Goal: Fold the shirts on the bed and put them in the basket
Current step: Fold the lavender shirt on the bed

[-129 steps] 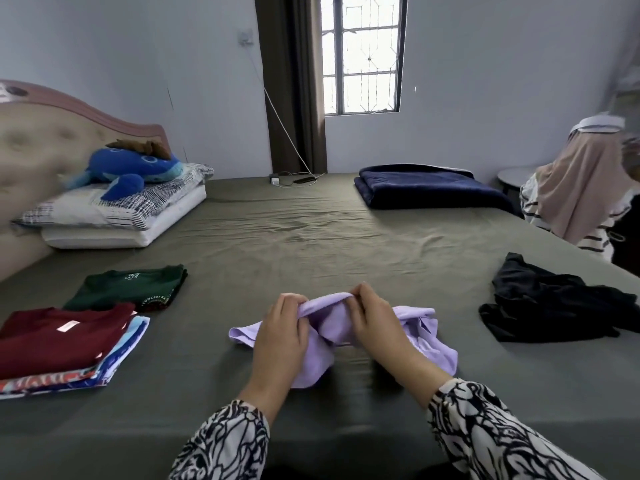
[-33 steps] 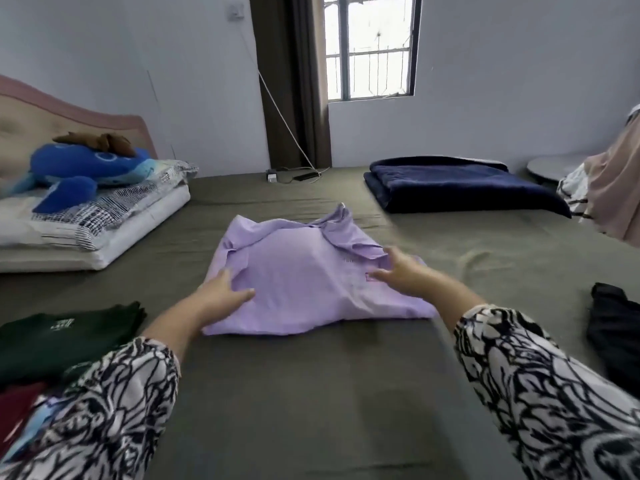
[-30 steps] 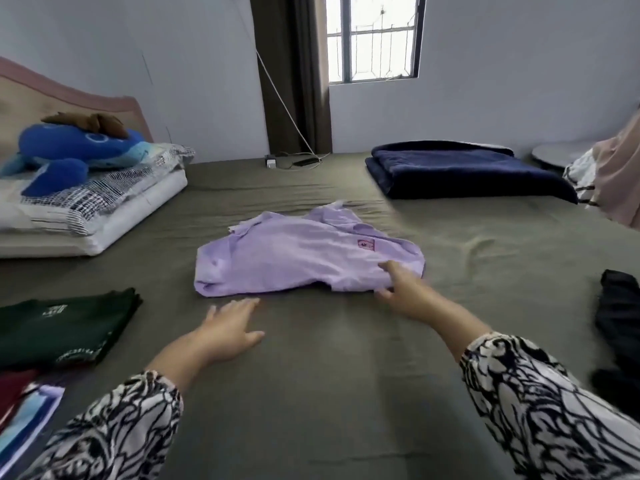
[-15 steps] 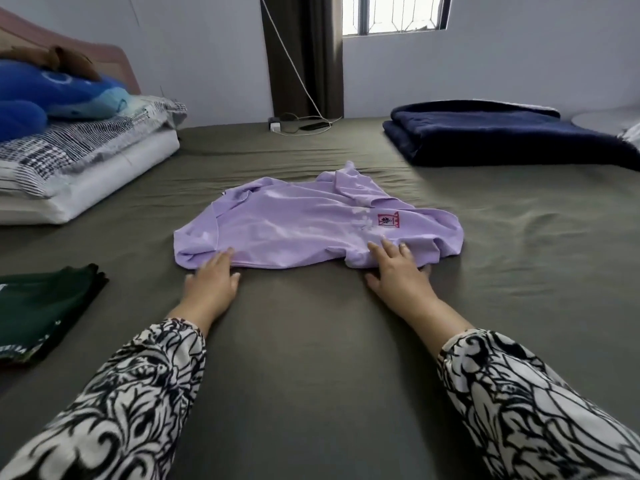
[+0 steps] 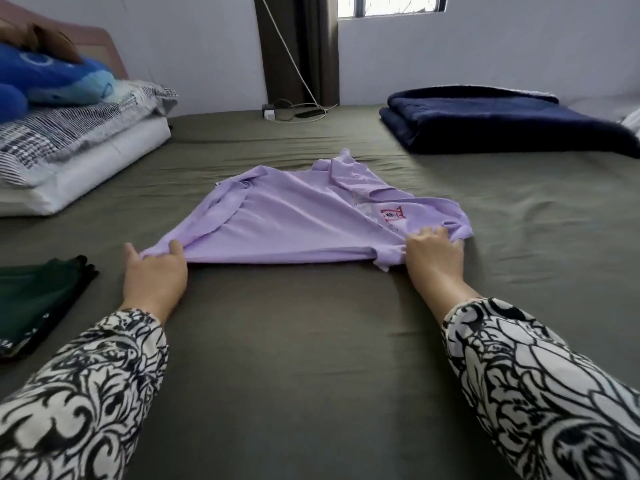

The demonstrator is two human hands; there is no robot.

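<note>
A lilac shirt (image 5: 294, 220) with a small red chest logo lies spread on the olive bed (image 5: 311, 341), its collar pointing away from me. My left hand (image 5: 154, 275) pinches the near left corner of its hem between thumb and fingers. My right hand (image 5: 433, 252) grips the near right corner, fingers curled over the bunched cloth. The hem is pulled taut between both hands and lifted slightly off the sheet. A folded dark green shirt (image 5: 34, 299) lies at the left edge. No basket is in view.
Stacked pillows (image 5: 79, 157) with a blue plush toy (image 5: 45, 77) sit at the far left by the headboard. A folded navy blanket (image 5: 502, 119) lies at the far right. A charger and cable (image 5: 294, 112) rest by the curtain at the far edge.
Both hands went from resting flat at the shirt's near edge to taking hold of its two hem corners. The hem is now stretched wider and raised a little.
</note>
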